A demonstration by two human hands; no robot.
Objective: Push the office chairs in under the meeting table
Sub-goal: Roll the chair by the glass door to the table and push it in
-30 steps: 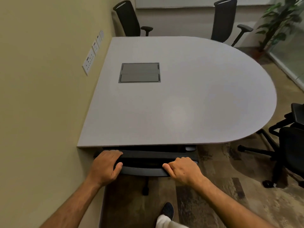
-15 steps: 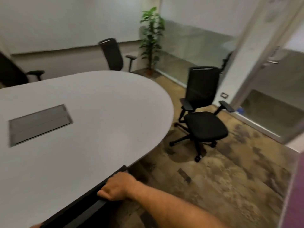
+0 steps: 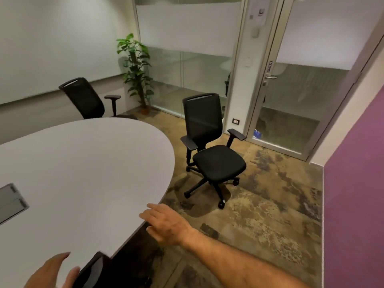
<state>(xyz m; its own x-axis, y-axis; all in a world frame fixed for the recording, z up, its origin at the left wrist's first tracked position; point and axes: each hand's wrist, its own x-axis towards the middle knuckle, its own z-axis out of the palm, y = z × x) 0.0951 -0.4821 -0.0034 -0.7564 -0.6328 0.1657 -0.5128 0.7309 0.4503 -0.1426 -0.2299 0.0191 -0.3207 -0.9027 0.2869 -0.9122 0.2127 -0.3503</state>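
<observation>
The grey meeting table (image 3: 83, 163) with a rounded end fills the left half of the view. A black office chair (image 3: 214, 154) stands on the carpet clear of the table's rounded end, turned partly away. Another black chair (image 3: 85, 98) sits at the table's far side. The backrest top of the near chair (image 3: 93, 269) shows at the table's front edge. My left hand (image 3: 54, 271) hovers open beside that backrest. My right hand (image 3: 166, 223) is open, fingers spread, over the table's edge, holding nothing.
A potted plant (image 3: 135, 69) stands in the far corner. Glass partitions and a glass door (image 3: 301, 90) line the back. A purple wall (image 3: 353, 183) bounds the right side. A grey cable hatch (image 3: 10, 202) is set in the table at the left.
Both hands have let go of the near chair's backrest and opened. My view has swung right, bringing the free-standing chair, the door and the purple wall into view.
</observation>
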